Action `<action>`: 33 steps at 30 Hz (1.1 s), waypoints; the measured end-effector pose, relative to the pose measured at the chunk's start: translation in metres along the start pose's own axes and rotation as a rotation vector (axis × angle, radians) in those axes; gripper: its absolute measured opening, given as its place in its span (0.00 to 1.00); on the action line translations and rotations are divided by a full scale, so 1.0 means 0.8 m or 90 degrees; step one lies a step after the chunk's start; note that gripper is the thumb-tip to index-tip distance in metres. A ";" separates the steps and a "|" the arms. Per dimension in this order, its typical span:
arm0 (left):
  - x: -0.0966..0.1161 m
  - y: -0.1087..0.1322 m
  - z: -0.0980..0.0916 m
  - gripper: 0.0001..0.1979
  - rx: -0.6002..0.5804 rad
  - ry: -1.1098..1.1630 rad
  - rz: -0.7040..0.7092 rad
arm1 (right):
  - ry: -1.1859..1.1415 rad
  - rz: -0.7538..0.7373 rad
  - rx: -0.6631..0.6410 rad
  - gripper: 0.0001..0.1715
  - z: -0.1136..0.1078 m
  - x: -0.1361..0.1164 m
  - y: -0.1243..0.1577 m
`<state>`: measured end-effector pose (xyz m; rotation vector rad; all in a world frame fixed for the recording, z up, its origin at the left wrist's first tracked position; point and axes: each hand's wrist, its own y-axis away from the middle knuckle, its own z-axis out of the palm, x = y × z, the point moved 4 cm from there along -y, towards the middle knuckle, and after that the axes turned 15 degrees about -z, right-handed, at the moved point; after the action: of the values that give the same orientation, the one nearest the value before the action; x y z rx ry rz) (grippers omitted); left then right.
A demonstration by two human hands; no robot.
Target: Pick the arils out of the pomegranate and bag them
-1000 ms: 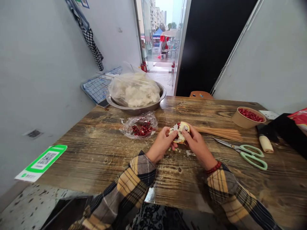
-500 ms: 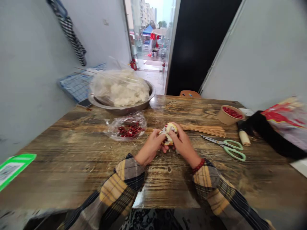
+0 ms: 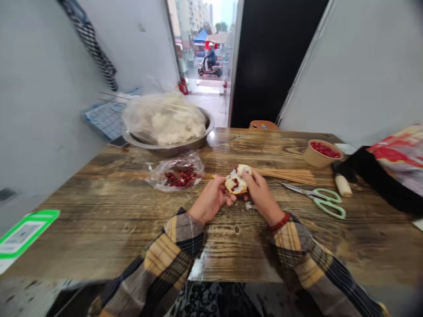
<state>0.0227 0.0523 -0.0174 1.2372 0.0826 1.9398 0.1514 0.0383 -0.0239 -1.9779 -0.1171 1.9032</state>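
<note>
Between my two hands, just above the wooden table point(image 3: 148, 229), is a piece of pomegranate point(image 3: 236, 185) with pale pith, yellowish rind and a few red seeds showing. My left hand point(image 3: 213, 198) grips its left side, fingers curled beneath. From the right, my right hand point(image 3: 261, 193) holds it with the thumb on the inner pith. A whitish scrap point(image 3: 250, 205) lies on the table by my right fingers. To the left of the hands sits a clear plastic bag point(image 3: 158, 176) with loose red seeds point(image 3: 181, 177) in it.
Behind the plastic bag stands a metal bowl point(image 3: 172, 151) with a bag of whitish, fluffy material point(image 3: 175, 121). Thin wooden sticks point(image 3: 291, 175), green-handled scissors point(image 3: 327, 202) and a paper bowl point(image 3: 315, 157) of red seeds lie rightward. A green-bordered code card point(image 3: 28, 233) is at left.
The pomegranate piece is turned so more of its inside faces up. A whitish scrap now shows on the table beneath my right hand. A person on a scooter appears outside the doorway.
</note>
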 end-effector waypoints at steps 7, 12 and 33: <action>-0.006 -0.004 -0.009 0.15 0.022 -0.019 0.024 | -0.116 0.062 0.022 0.19 0.003 -0.003 0.004; -0.006 -0.003 -0.008 0.19 0.018 -0.083 0.055 | -0.132 0.081 0.043 0.22 0.001 0.001 0.003; -0.001 0.011 0.007 0.16 0.071 -0.235 0.197 | -0.212 0.101 0.092 0.25 0.006 0.005 0.005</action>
<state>0.0221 0.0439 -0.0110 1.7473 -0.2035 1.9462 0.1464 0.0367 -0.0288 -1.6054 0.0870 2.2621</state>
